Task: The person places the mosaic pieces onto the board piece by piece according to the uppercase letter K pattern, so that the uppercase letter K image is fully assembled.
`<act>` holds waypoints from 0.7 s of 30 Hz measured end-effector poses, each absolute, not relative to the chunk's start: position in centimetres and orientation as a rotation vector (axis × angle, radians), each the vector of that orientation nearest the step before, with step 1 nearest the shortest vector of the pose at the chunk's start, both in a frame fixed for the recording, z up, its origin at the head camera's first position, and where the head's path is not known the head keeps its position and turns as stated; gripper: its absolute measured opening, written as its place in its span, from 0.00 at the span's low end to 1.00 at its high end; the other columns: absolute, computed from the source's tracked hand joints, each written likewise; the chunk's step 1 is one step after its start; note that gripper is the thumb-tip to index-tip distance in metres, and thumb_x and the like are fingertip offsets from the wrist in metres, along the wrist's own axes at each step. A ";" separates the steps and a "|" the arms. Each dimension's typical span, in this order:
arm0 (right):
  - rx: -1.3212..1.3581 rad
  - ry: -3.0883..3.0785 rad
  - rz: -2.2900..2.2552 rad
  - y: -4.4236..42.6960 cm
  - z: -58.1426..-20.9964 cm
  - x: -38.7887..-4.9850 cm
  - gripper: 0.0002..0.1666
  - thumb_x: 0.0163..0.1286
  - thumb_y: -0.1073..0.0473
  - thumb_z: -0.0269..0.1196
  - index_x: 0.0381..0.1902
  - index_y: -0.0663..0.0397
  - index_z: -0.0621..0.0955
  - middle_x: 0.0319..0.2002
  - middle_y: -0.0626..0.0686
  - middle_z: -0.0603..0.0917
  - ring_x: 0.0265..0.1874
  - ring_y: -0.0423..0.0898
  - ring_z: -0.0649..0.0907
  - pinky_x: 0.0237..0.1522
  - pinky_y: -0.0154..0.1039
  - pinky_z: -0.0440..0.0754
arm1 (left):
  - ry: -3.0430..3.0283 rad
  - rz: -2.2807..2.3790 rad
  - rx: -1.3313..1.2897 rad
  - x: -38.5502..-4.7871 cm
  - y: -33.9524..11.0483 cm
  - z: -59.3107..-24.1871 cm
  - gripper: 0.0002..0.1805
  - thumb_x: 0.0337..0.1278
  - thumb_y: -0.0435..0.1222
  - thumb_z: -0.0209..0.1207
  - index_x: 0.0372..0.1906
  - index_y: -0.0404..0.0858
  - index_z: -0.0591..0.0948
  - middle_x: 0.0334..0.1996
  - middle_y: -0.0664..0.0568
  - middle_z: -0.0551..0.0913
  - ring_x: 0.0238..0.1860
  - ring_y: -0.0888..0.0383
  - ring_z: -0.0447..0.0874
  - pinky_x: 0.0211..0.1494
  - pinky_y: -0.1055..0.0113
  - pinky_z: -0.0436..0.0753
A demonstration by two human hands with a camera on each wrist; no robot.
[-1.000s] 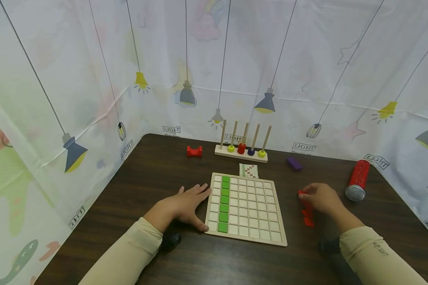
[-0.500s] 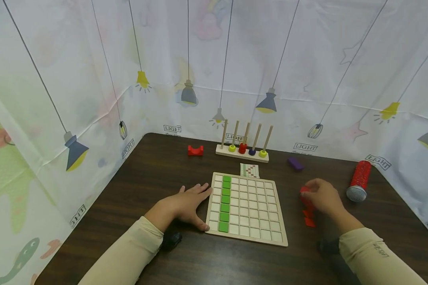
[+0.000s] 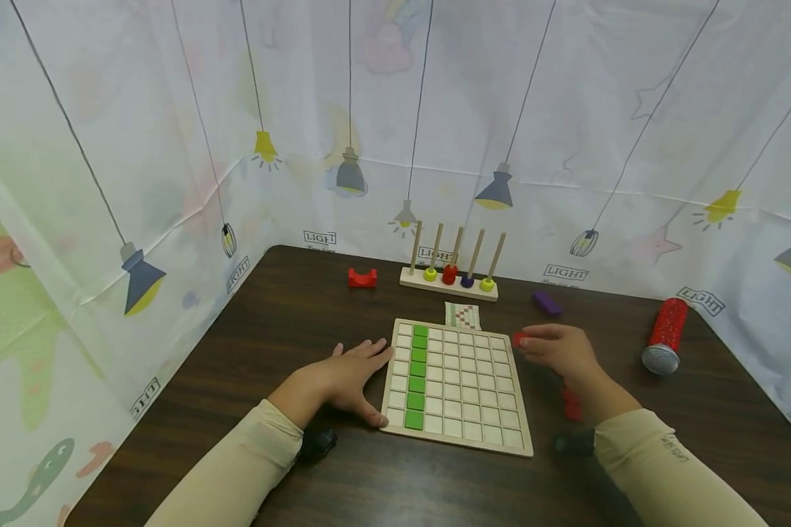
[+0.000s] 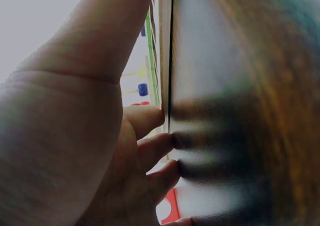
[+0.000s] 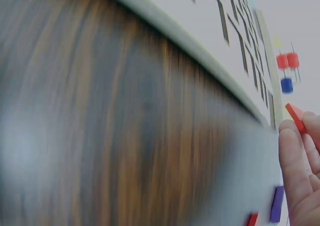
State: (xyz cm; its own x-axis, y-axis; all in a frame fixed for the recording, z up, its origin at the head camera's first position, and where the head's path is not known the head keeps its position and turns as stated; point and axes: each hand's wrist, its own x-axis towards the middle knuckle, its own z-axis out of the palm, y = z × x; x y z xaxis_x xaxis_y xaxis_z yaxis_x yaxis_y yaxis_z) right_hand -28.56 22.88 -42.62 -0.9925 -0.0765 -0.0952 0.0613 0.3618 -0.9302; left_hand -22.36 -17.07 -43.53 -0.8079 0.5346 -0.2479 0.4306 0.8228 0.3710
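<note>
Grid board [image 3: 467, 380] bearing seven green tiles [image 3: 418, 369] in one column has the left hand [image 3: 344, 380], fingers spread, touching its left edge. The right hand [image 3: 562, 353] pinches one red tile [image 3: 518, 339] near its right edge; beyond, one rack [image 3: 448, 290] holds five pegs [image 3: 457, 247]

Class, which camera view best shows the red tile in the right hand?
The right wrist view: the red tile looks largest there, pinched in the right hand. The head view shows it small and partly covered; the left wrist view doesn't show it.
</note>
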 end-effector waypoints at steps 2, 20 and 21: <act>-0.009 2.477 -1.700 21.9 -42.7 -28.8 0.28 0.72 0.63 0.68 0.63 0.75 0.76 0.51 0.64 0.85 0.44 0.51 0.89 0.48 0.45 0.85 | 2.662 0.425 0.728 -22.4 -17.1 -43.6 0.67 0.44 0.66 0.73 0.84 0.49 0.48 0.82 0.52 0.44 0.81 0.50 0.40 0.76 0.38 0.42; -0.055 2.627 -1.433 18.6 -42.9 -30.6 0.19 0.70 0.62 0.69 0.55 0.69 0.84 0.42 0.58 0.88 0.34 0.48 0.88 0.38 0.40 0.86 | 2.677 0.393 0.752 -22.5 -16.4 -43.4 0.67 0.44 0.66 0.73 0.84 0.49 0.48 0.83 0.53 0.43 0.81 0.51 0.39 0.76 0.38 0.43; -0.052 2.636 -1.418 18.5 -42.9 -30.6 0.19 0.71 0.62 0.68 0.54 0.69 0.84 0.41 0.58 0.88 0.34 0.48 0.87 0.37 0.40 0.86 | 2.677 0.394 0.751 -22.5 -16.4 -43.4 0.67 0.44 0.66 0.73 0.84 0.49 0.48 0.83 0.53 0.43 0.81 0.51 0.39 0.76 0.38 0.43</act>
State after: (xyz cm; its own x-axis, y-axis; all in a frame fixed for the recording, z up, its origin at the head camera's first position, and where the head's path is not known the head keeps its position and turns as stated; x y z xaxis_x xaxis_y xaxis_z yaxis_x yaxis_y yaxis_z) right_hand -30.61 18.45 -42.88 -0.9885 -0.1005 -0.1133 0.0391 0.5531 -0.8322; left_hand -22.45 -16.45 -43.41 -0.8058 0.5418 -0.2390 0.4500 0.8227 0.3474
